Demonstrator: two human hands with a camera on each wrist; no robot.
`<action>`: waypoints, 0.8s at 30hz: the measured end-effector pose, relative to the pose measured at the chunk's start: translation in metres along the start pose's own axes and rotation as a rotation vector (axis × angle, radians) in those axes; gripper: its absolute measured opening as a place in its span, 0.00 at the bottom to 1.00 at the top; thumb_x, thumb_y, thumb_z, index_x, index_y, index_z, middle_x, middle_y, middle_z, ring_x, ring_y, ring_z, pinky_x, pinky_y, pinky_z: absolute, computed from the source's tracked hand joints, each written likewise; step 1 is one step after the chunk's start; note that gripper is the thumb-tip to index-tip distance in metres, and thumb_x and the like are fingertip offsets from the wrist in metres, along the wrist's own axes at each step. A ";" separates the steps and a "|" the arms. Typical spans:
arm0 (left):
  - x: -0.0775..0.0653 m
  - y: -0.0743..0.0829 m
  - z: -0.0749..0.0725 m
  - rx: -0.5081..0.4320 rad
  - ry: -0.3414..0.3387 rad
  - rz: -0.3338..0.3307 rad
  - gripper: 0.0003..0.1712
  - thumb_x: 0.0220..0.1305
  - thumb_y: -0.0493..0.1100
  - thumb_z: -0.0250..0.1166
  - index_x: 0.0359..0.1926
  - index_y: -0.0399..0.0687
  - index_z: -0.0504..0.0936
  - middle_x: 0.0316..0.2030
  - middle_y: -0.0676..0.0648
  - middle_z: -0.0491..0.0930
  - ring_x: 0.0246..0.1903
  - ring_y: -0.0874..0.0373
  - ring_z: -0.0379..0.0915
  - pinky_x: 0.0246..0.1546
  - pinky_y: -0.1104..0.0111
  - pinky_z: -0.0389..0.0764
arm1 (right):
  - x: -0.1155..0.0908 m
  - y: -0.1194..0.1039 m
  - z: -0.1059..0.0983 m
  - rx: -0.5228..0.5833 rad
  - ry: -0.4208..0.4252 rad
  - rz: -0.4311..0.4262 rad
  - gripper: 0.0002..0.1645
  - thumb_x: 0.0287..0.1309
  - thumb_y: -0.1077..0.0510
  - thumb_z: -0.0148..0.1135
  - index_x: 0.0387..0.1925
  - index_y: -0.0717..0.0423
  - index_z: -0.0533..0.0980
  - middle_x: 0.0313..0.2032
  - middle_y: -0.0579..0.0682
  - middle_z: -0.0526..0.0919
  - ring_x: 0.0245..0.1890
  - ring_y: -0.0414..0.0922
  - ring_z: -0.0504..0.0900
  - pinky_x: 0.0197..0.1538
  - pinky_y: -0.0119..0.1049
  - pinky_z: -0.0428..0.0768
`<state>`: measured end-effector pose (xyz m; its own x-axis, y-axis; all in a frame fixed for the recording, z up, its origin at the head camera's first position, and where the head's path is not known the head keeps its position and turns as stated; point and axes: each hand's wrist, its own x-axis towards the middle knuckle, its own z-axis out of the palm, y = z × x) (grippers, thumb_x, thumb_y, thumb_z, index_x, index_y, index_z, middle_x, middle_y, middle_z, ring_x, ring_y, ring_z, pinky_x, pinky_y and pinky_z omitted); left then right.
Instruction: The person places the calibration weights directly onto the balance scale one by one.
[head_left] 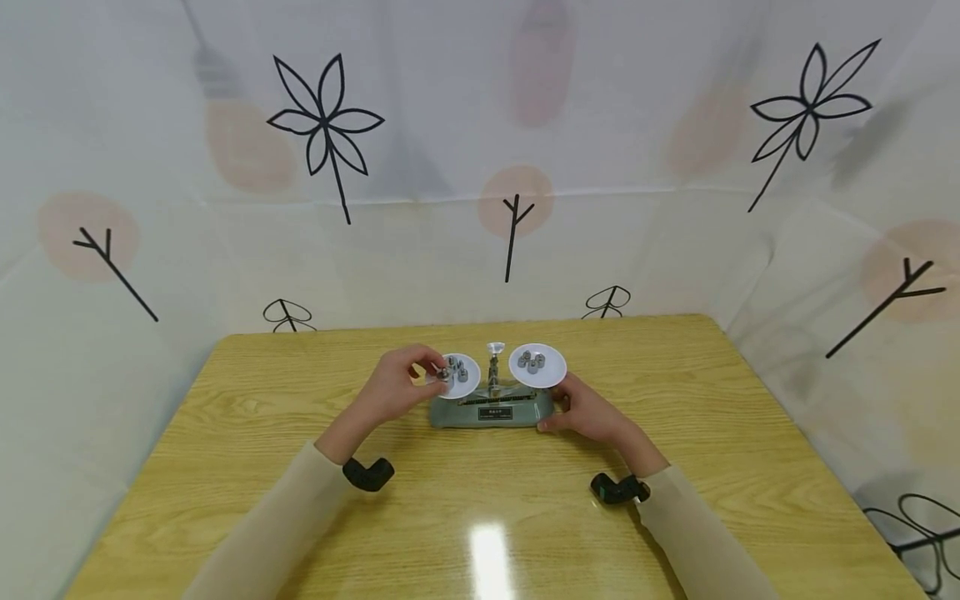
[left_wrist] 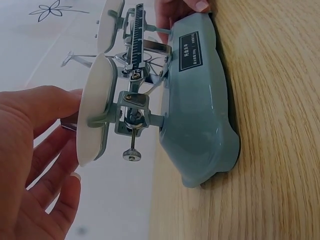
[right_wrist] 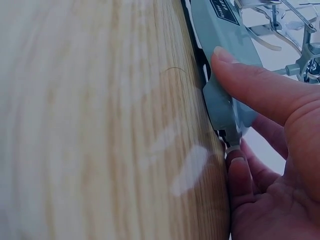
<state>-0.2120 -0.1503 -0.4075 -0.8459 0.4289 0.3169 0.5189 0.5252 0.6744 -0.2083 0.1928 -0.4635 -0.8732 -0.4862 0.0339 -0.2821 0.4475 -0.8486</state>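
A green pan balance [head_left: 450, 414] stands on the table with a white pan on each side. My left hand [head_left: 396, 385] is at the left pan [head_left: 471, 388], pinching a small metal weight [left_wrist: 69, 123] between thumb and fingers just over it. Several metal weights [head_left: 462, 375] lie in that pan. More weights [head_left: 532, 366] sit grouped in the right pan [head_left: 555, 368]. At the base's right end, my right hand [head_left: 590, 410] holds the balance, its thumb [right_wrist: 250, 82] on the front face and the other fingers round the end.
The wood-grain table [head_left: 420, 517] spreads out around the balance. Behind it and at both sides hangs a pale cloth [head_left: 420, 258] printed with leaves and twigs. The pointer post [head_left: 493, 367] rises between the pans, and an adjusting screw [left_wrist: 132, 155] sticks out under the left pan.
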 end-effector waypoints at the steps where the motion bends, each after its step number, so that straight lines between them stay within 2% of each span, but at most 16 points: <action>1: -0.001 0.000 0.000 -0.003 0.005 0.002 0.13 0.59 0.41 0.74 0.44 0.51 0.84 0.40 0.55 0.81 0.39 0.59 0.75 0.37 0.61 0.76 | 0.001 0.005 0.001 -0.005 0.003 0.004 0.43 0.50 0.65 0.76 0.66 0.61 0.65 0.54 0.59 0.70 0.46 0.56 0.69 0.42 0.46 0.68; 12: -0.007 0.000 0.002 -0.046 0.051 -0.018 0.13 0.60 0.42 0.74 0.46 0.53 0.84 0.40 0.55 0.81 0.40 0.58 0.76 0.37 0.60 0.76 | 0.000 0.009 -0.002 -0.049 0.030 -0.011 0.39 0.48 0.59 0.79 0.62 0.57 0.71 0.51 0.55 0.72 0.43 0.52 0.70 0.40 0.42 0.72; 19: -0.014 -0.001 0.005 -0.082 0.073 -0.011 0.16 0.59 0.42 0.74 0.49 0.53 0.84 0.42 0.54 0.82 0.43 0.55 0.76 0.37 0.59 0.76 | -0.006 0.005 -0.002 -0.078 0.075 0.049 0.29 0.52 0.58 0.76 0.55 0.59 0.76 0.50 0.55 0.78 0.46 0.52 0.77 0.47 0.45 0.78; 24: -0.020 -0.003 0.005 -0.104 0.084 0.012 0.18 0.60 0.41 0.74 0.51 0.53 0.84 0.44 0.53 0.82 0.45 0.48 0.77 0.36 0.56 0.77 | -0.012 0.003 -0.003 -0.072 0.093 0.047 0.26 0.55 0.59 0.73 0.55 0.61 0.77 0.51 0.58 0.80 0.50 0.56 0.79 0.53 0.51 0.79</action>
<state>-0.1961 -0.1566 -0.4195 -0.8495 0.3693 0.3768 0.5169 0.4393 0.7347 -0.1995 0.2021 -0.4651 -0.9183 -0.3931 0.0467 -0.2650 0.5228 -0.8102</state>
